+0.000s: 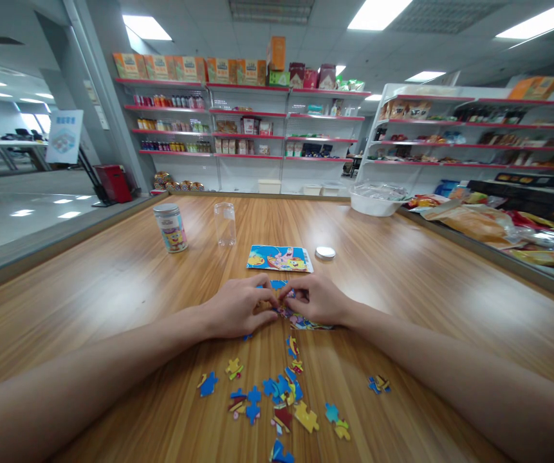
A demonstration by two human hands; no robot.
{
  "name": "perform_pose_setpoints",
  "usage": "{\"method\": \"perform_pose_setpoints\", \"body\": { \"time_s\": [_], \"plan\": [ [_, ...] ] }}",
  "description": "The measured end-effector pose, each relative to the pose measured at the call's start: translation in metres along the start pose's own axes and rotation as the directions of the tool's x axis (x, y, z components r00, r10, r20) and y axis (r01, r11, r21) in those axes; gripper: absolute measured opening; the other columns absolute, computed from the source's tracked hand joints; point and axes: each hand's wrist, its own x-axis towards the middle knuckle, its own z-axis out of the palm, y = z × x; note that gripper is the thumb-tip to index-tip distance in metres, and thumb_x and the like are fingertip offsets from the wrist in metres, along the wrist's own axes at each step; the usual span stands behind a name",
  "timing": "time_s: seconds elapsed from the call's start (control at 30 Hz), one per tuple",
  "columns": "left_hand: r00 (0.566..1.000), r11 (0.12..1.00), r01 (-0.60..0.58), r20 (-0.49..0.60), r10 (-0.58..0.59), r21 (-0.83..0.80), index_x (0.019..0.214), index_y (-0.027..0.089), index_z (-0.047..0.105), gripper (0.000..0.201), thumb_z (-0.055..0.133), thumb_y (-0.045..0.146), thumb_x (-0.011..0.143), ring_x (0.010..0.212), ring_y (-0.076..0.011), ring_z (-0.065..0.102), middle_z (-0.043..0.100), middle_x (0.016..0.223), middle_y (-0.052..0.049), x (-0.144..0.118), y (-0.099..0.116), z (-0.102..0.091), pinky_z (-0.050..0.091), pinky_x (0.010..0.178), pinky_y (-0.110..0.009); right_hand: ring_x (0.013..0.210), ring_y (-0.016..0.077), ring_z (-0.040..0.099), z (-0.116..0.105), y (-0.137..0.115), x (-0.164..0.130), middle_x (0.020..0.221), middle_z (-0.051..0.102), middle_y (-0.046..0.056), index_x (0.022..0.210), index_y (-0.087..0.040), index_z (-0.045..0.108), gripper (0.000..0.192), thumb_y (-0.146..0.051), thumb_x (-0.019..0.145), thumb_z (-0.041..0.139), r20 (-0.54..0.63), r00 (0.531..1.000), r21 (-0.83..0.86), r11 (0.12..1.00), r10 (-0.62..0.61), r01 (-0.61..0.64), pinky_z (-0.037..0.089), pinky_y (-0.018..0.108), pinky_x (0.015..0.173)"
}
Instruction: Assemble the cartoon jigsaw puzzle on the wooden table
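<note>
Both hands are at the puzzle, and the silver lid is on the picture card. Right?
Not quite: in the head view the silver lid is on the table, right of the picture card, not on it. The left hand and right hand are at the puzzle.

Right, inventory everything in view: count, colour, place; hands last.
Table: one, brown, foreground
Puzzle: one, multicoloured, table centre
Loose pieces: many, multicoloured, near side
Card: one, mostly blue, beyond puzzle
Lid: one, silvery, beside card
Can: one, multicoloured, table's left
Jar: one, clear, beside can
Bowl: one, white, table's far edge
Packets: several, multicoloured, far right
Shelves: several, white, background
Boxes: several, orange, atop shelves
Sign: one, bluish, left
Container: one, red, beside sign
Lights: several, white, overhead
Left hand: one, bare, at puzzle
Right hand: one, bare, at puzzle
</note>
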Motion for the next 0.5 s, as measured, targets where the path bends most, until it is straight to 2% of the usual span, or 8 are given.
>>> {"method": "perform_pose_setpoints", "body": {
  "time_s": [0.3,0.5],
  "plan": [
    [0.996,0.996,-0.09,0.018,0.091,-0.028,0.1,0.021,0.068,0.014,0.057,0.026,0.094,0.089,-0.0195,0.061,0.06,0.104,-0.006,-0.003,-0.002,-0.003,0.049,0.077,-0.03,0.05,0.0097,0.045,0.0,0.0,0.0,0.054,0.053,-0.003,0.087,-0.018,0.075,0.019,-0.013,0.079,0.059,0.0,1.0,-0.001,1.0,0.001,-0.001,0.029,0.022,0.05],
    [0.99,0.988,-0.135,-0.02,0.137,0.069,0.105,0.025,0.07,0.021,0.051,0.025,0.098,0.084,-0.0172,0.062,0.062,0.105,-0.005,-0.003,-0.01,0.001,0.048,0.071,-0.027,0.05,0.0097,0.044,0.0,-0.001,0.0,0.054,0.052,-0.003,0.087,-0.017,0.074,0.018,-0.014,0.079,0.059,0.006,1.0,0.009,1.0,0.017,-0.017,0.028,0.022,0.049]
  ]
}}
